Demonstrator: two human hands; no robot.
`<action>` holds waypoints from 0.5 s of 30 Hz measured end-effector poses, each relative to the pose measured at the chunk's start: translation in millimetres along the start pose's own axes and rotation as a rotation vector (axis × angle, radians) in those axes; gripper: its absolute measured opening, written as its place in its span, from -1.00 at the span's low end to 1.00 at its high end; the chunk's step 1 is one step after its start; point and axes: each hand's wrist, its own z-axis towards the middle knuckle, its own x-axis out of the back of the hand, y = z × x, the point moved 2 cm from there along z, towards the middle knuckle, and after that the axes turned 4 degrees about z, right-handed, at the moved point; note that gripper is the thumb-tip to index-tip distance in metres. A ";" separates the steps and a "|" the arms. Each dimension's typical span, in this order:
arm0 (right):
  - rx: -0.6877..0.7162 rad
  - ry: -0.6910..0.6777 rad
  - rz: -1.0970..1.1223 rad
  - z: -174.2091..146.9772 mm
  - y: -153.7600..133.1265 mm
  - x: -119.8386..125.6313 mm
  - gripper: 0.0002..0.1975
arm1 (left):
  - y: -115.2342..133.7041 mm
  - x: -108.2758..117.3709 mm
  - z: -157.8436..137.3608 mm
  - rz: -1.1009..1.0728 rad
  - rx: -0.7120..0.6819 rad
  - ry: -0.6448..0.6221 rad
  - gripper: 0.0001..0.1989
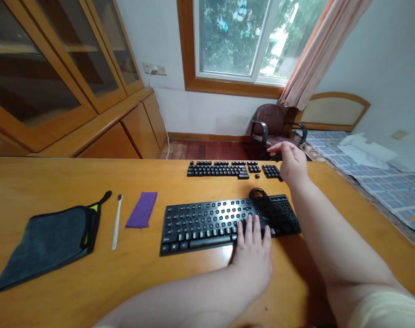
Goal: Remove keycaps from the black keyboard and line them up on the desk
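A black keyboard (pixel 207 218) lies on the wooden table, most of its keys stripped to bare sockets; caps remain along its near rows. My left hand (pixel 253 255) rests on the keyboard's near edge, right of middle, fingers stretched out and spread. Loose black keycaps (pixel 217 170) are laid out in keyboard order near the table's far edge. Above the number-pad group of keycaps (pixel 271 171), my right hand (pixel 292 164) is raised, its fingers pinched together. A faint thin wire-like tool (pixel 269 160) shows below those fingertips; its exact kind is unclear.
Left of the keyboard lie a purple cloth (pixel 142 210), a white-handled brush (pixel 116 225) and a dark grey cloth (pixel 53 239) with black edging. A coiled black cable (pixel 258 193) sits behind the keyboard. Beyond the table stand a chair (pixel 270 119) and a bed (pixel 374 159).
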 end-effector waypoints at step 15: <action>-0.003 -0.373 0.040 -128.8 39.4 5.0 -0.87 | 8.9 -2.8 -7.5 0.155 0.167 -0.134 -0.27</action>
